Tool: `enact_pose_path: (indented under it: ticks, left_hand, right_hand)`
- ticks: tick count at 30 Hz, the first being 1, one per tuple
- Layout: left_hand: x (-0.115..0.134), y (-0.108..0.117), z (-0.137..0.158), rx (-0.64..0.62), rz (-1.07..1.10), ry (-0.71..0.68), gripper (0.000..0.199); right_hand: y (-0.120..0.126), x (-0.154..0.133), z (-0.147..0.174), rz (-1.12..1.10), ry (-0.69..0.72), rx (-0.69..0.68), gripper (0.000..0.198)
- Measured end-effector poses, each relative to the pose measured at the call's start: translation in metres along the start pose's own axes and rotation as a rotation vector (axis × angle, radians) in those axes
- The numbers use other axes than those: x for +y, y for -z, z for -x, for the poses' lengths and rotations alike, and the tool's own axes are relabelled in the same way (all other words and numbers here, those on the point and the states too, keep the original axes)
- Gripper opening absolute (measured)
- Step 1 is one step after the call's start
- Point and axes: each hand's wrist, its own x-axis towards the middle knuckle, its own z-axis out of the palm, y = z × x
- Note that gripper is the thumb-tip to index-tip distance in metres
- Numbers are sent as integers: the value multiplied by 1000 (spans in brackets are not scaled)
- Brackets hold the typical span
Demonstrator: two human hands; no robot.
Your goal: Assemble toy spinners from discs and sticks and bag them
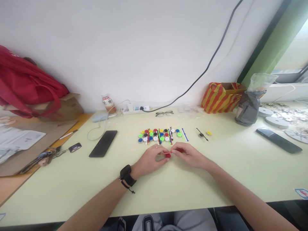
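Near the middle of the table, my left hand is closed around the edge of a small red round plastic piece. My right hand pinches the end of a thin red stick, which reaches across to the left fingers above the round piece. Just beyond my hands lie rows of small round pieces in several colours, with thin coloured sticks between them. Farther right are a black stick with a round piece and a yellow round piece.
A black phone lies to the left, another phone to the right. Glasses, a power strip and a bottle are along the wall. A striped bag and grey bag stand at the back right.
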Motion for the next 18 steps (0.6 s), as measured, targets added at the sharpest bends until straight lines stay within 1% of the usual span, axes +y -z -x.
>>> enact_pose_path:
  ticks: [4, 8, 13, 18]
  left_hand:
    - [1, 0, -1, 5, 3, -12, 12]
    - [0, 0, -1, 14, 9, -19, 11]
    - [-1, -1, -1, 19, -12, -12, 11]
    - [-1, -1, -2, 26, -36, 2, 12]
  right_hand:
    - [-8, 4, -3, -154, 4, -14, 22]
    - [-14, 8, -6, -297, -63, -9, 24]
    - [-16, 13, -10, -325, -145, 15, 32]
    - [-15, 16, -10, -297, -174, 46, 32]
